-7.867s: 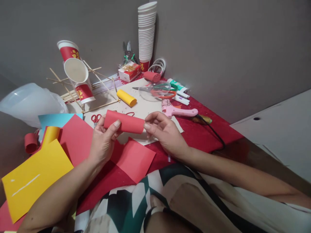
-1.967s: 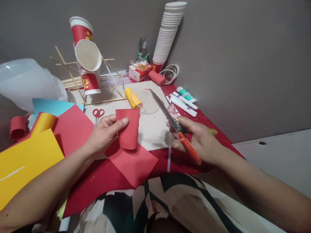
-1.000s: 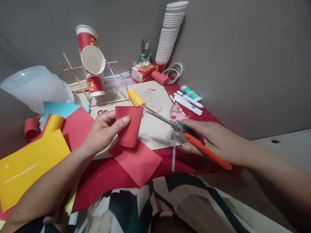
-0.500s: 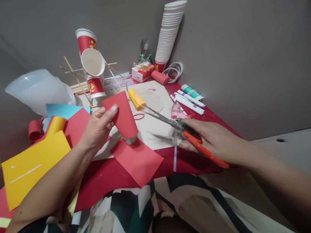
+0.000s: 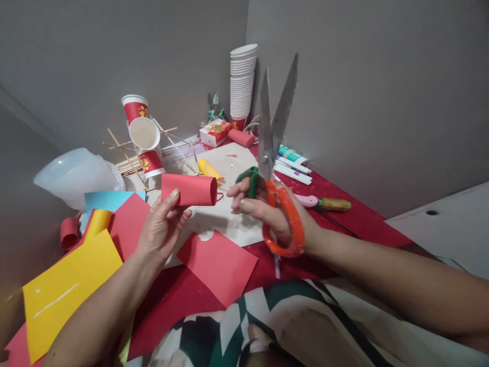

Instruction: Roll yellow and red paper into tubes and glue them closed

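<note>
My left hand (image 5: 162, 224) grips a red paper tube (image 5: 189, 190), which lies nearly level with its open end facing right. Hooked on my right hand (image 5: 263, 209) is a pair of scissors (image 5: 265, 159) with one orange and one green handle. Their blades point up and stand apart, with no paper between them. The thumb and fingertips of that hand reach toward the tube's open end without touching it. Below the tube, a flat red paper sheet (image 5: 221, 265) with a small notch in its upper edge rests on the table.
A yellow paper tube (image 5: 208, 168) lies on a pale board (image 5: 229, 224). Paper cups on a stick frame (image 5: 144, 133) stand back left, near a plastic bag (image 5: 72, 176). A tall cup stack (image 5: 242, 84) rises behind. Yellow paper (image 5: 72, 290) lies left; a wooden-handled tool (image 5: 334, 204) right.
My right hand has swung the scissors from pointing left to pointing up, their blades now spread. My left hand has turned the red tube from slanting down to nearly level. The view has shifted.
</note>
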`<state>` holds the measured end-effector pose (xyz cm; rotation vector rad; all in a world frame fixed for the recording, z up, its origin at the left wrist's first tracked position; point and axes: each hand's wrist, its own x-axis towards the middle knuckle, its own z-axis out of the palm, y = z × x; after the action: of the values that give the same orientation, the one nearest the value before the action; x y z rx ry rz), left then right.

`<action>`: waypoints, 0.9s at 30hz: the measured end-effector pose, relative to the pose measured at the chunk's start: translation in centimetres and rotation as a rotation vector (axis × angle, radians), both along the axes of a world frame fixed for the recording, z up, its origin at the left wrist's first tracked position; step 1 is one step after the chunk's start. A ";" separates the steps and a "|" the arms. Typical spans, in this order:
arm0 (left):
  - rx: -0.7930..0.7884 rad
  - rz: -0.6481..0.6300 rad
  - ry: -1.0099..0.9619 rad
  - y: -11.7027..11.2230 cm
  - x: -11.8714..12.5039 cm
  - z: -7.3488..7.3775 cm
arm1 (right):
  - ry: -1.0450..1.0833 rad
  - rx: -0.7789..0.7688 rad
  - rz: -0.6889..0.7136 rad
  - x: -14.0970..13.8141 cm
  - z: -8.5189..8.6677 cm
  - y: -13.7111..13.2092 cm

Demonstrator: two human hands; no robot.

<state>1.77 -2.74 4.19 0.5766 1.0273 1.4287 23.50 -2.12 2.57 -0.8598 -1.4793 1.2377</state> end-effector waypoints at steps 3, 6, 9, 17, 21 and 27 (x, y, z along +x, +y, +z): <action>0.022 -0.068 0.040 -0.6 0.7 -0.4 | -0.001 0.061 -0.047 -1.8 0.7 0.2; 0.055 -0.107 0.117 -1.1 1.2 -0.7 | 0.013 0.142 -0.173 -2.8 0.4 0.4; 0.074 -0.149 0.177 -1.5 1.6 -1.0 | 0.070 0.194 -0.254 -2.9 -0.5 0.8; 0.029 -0.524 0.268 -1.0 0.0 -1.1 | -0.016 0.177 -0.155 -1.7 -0.9 1.6; 0.061 -0.652 0.327 0.0 -1.2 -0.3 | -0.037 0.181 -0.054 -1.8 -1.6 1.7; 0.055 -0.665 0.526 -0.8 -0.2 -0.7 | -0.108 0.200 0.021 -2.5 -3.1 1.2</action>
<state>1.59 -3.52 3.46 1.2460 1.0563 0.7254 20.99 -0.95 -0.49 -0.7886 -1.6709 1.0510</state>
